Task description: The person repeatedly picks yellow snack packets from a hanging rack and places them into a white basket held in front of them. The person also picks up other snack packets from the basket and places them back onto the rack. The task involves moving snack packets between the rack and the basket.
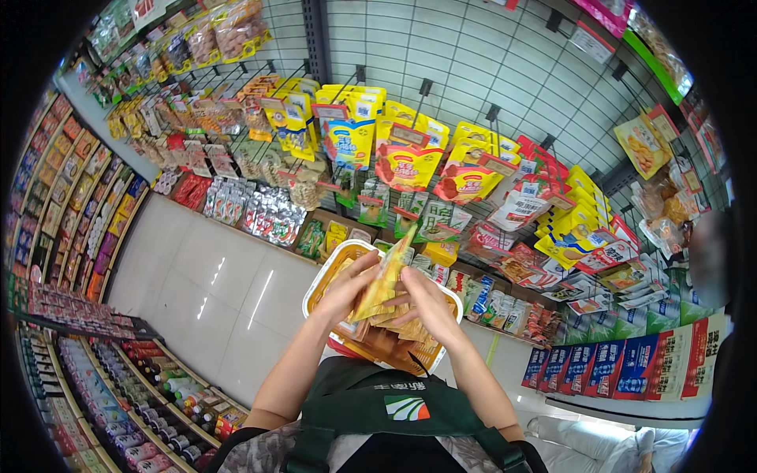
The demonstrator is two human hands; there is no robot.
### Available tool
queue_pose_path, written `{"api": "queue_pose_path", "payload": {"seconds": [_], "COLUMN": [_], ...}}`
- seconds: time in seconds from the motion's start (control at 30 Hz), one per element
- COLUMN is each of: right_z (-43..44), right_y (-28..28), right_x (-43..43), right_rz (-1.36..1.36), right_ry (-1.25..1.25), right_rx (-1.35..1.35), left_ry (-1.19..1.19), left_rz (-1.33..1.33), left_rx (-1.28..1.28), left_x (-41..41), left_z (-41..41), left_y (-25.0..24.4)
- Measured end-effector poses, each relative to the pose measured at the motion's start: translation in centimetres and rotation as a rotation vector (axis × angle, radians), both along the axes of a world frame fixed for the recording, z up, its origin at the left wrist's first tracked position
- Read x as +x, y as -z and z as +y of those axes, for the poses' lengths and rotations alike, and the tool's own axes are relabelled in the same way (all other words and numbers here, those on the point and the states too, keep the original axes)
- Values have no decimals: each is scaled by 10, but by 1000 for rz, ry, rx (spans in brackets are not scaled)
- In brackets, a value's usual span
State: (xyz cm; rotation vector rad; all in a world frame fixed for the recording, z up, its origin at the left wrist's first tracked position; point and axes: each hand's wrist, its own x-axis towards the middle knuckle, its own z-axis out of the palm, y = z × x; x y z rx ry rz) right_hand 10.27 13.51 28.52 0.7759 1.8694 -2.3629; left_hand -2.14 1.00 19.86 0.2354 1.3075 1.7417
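A yellow snack packet [385, 278] stands tilted and nearly edge-on over an orange basket with a white rim [310, 291]. My left hand [348, 288] grips it from the left. On its other side is my right hand [427, 301], with fingers spread beside the packet's face; whether they touch it is hard to tell. Below both hands, several flat yellowish packets [414, 331] lie in the basket. The basket is right in front of my dark green apron [378, 390], and my forearms partly cover its sides.
Ahead, a wire-grid wall [455, 47] carries hooks of hanging snack pouches [411, 165]. Low bins of small packets [275, 213] run along its foot. Shelves of bottles [159, 408] stand at left, stacked drink cartons [609, 360] at right. Tiled floor [195, 284] shows at left. A person's light-clothed legs [585, 443] appear lower right.
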Motion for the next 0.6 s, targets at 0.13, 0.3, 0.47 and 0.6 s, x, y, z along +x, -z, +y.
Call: {"api": "queue_pose_path", "payload": {"seconds": [0.13,0.3,0.47,0.6], "right_z": [-2,-17,-29,-27], "right_y": [70,148,216,240], "right_x": [-14,-30,-58,-60], "right_rz": [-232,-287,-288,-335], "right_ry": [-22,-39,97,273], "right_rx": [-106,-110,-28,117], "left_ry": [-33,-103,-163,-129], "left_rz": [331,554,332,314], "left_rx": [-300,-580,-545,-479], "left_x": [12,13,-3,-3], "left_z": [-22,-50,-64,-55], "left_y": [65,106,135,114]}}
